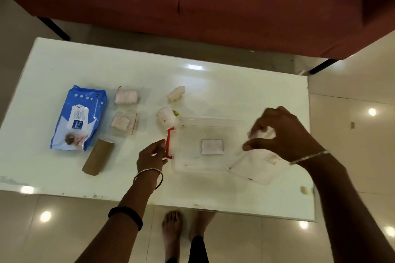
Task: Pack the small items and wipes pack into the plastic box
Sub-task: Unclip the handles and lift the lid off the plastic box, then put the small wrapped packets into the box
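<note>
Clear plastic box (205,149) with a red side latch (168,143) sits open on the glossy white counter (213,83); one small white pad (212,146) already lies inside. Our left hand (152,156) pinches the latch, steadying the box. Our right hand (282,134), fingers curled, holds a small pale packet (261,132) above the box's right end. We should lower it flat beside the pad, leaving room. Blue wipes pack (79,117), bagged pink items (126,96) and brown roll (98,157) wait well left.
</note>
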